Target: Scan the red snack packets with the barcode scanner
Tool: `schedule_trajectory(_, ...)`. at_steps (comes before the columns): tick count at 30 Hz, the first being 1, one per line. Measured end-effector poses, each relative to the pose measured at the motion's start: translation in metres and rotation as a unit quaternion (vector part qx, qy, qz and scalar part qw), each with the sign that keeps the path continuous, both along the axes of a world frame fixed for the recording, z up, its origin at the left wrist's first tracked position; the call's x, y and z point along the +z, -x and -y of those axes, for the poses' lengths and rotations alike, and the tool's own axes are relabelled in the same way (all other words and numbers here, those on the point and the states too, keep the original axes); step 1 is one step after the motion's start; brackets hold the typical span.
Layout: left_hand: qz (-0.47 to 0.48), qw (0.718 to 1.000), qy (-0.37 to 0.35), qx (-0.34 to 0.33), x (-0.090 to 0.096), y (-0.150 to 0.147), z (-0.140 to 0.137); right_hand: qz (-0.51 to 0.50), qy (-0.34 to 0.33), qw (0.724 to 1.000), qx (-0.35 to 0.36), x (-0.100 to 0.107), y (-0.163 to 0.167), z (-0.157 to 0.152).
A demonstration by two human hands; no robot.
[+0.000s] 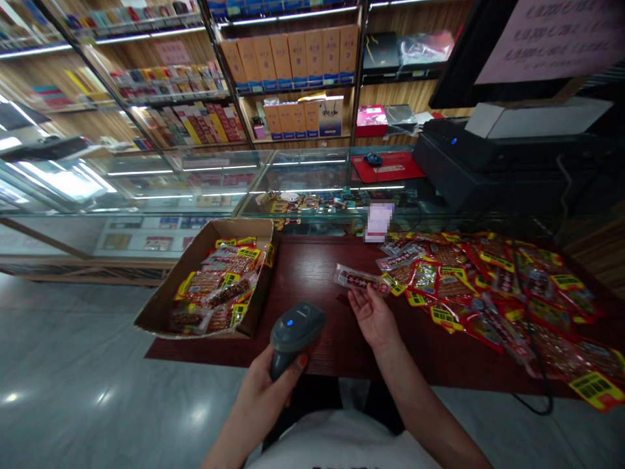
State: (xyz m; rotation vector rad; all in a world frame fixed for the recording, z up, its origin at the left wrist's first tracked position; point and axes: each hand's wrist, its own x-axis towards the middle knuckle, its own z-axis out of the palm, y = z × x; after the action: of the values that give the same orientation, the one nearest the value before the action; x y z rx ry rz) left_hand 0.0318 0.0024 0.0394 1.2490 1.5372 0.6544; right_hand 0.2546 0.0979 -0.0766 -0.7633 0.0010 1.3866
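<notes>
Seen from the head camera, a person's left hand grips a barcode scanner over a dark red table while the right hand pinches a slim snack packet, held between a cardboard box of packaged snacks and a loose pile of more packets.

Bright shelf lights glare; stretched edges blur.

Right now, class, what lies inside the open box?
The box holds overlapping packets, some red and yellow, some mostly clear. What lies beneath them is covered and cannot be seen.
</notes>
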Motion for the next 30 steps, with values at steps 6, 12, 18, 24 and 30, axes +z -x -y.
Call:
schedule_trajectory(6, 0.010, 1.000, 0.006, -0.005, 0.001, 0.001, 0.000, 0.020, 0.012, 0.999, 0.026, -0.005, -0.003, -0.002)
schedule_trajectory(12, 0.022, 1.000, 0.008, 0.003, 0.003, -0.002, -0.002, -0.010, 0.009, 1.000, 0.000, 0.001, -0.002, 0.001)
schedule_trajectory(18, 0.042, 0.998, 0.012, 0.036, 0.000, -0.004, -0.007, 0.013, 0.012, 0.999, 0.033, 0.012, 0.011, -0.004)
schedule_trajectory(24, 0.057, 0.995, 0.023, 0.078, -0.022, 0.003, -0.005, 0.015, -0.054, 0.987, 0.152, 0.074, 0.083, -0.043)
schedule_trajectory(30, 0.055, 0.996, 0.020, 0.073, -0.029, 0.005, -0.002, 0.161, -0.194, 0.907, 0.338, 0.099, 0.118, -0.060)
